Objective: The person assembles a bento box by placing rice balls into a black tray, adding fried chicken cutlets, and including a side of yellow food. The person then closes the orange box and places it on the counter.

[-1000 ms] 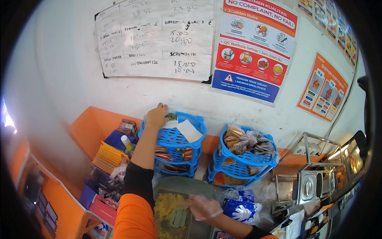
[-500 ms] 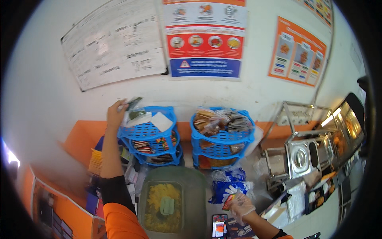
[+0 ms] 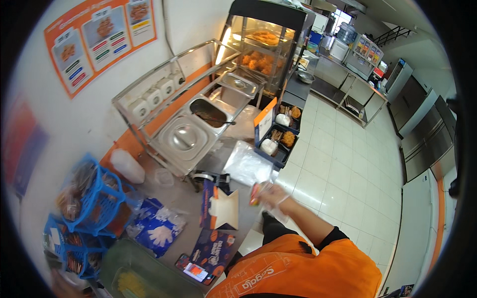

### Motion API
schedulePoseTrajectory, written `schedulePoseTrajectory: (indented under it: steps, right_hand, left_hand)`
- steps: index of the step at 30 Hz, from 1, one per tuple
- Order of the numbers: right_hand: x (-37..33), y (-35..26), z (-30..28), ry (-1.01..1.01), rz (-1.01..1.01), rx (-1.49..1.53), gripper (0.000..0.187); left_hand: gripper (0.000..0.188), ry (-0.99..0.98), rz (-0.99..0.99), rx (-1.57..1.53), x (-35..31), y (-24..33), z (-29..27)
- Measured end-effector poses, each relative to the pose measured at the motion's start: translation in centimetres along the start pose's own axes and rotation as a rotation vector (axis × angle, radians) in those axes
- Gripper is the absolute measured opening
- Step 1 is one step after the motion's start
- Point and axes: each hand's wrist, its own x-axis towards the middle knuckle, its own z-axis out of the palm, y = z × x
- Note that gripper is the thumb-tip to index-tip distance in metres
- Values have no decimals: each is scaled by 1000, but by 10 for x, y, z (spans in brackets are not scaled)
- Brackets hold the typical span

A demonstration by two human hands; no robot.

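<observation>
My right hand (image 3: 273,195), in a clear plastic glove, is closed on a small red and yellow sachet (image 3: 255,192) above the counter's edge. Near it on the counter lie a stack of clear plastic bags (image 3: 247,164) and an open dark blue and orange carton (image 3: 226,211). At the lower left rim my left hand (image 3: 64,287) is smeared and dim, beside a blue stacked basket (image 3: 57,238) with packets in it; its fingers do not show clearly. Two open meal boxes (image 3: 278,144) hold white wrapped portions and fried pieces.
A steel food-pan stand (image 3: 164,164) and a lit glass warmer (image 3: 263,54) line the wall. Another blue basket (image 3: 107,203), a blue glove packet (image 3: 156,228), a green tub (image 3: 154,270) and a phone (image 3: 195,271) occupy the near counter. Tiled floor (image 3: 333,164) lies to the right.
The view has swung right, bringing the warmer, meal boxes and floor into sight. My right hand still holds the sachet; my left, earlier holding a dark green packet at the basket, is now blurred at the rim.
</observation>
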Motion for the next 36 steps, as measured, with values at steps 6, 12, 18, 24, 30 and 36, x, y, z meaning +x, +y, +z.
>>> schedulePoseTrajectory:
  steps: [6,12,18,24,30,36]
  right_hand:
    - [109,22,-237,558,-92,-72,16]
    - [299,41,-396,560,85,-384,31]
    - [400,54,-427,194,-349,-1002,31]
    - [408,26,-392,-117,124,-1540,45]
    - [409,-18,-404,-45,8,-1492,62]
    - [473,-22,-413,110,-133,-879,12]
  left_hand:
    - [17,-512,11,-328,-136,188,49]
    - [18,-628,209,-423,-236,386,110]
    - [15,-739,-167,-430,-302,546,159]
    - [10,-931,-326,-457,-341,601,175]
    - [9,-961,-282,-470,-346,625,197]
    - [7,-1005,-315,-454,-361,643,209]
